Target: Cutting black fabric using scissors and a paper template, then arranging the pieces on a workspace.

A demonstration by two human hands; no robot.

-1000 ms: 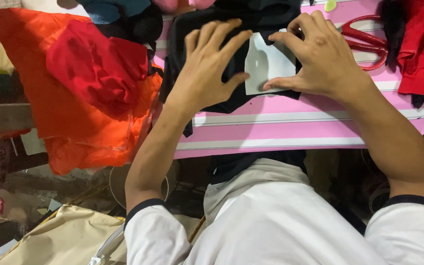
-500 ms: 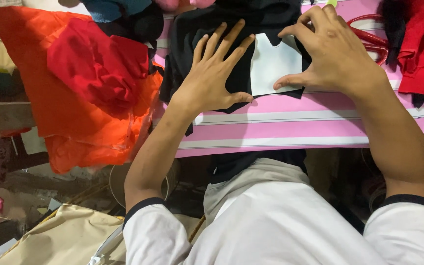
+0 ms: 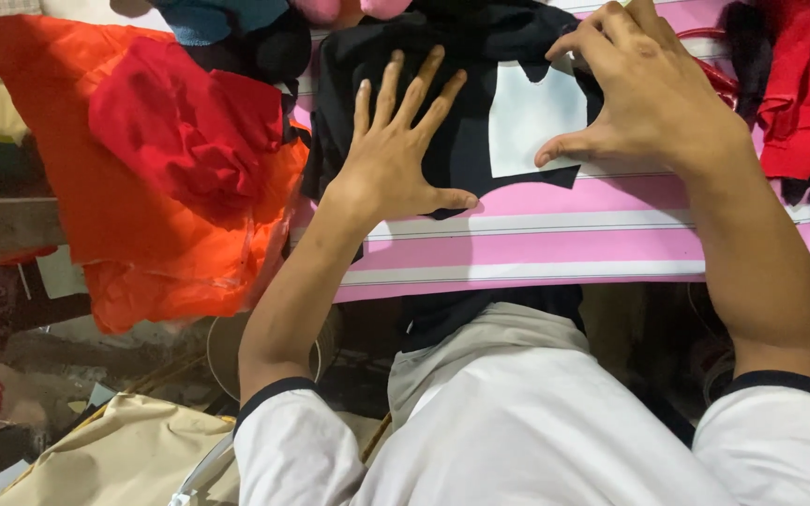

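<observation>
Hands press flat: left hand (image 3: 396, 155) splayed on black cloth (image 3: 461, 94), right hand (image 3: 649, 94) pinning white pattern piece (image 3: 532, 126).

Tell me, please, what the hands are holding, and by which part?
Nothing is gripped: the left hand presses flat on the black fabric; the right hand pins the white pattern piece.
</observation>
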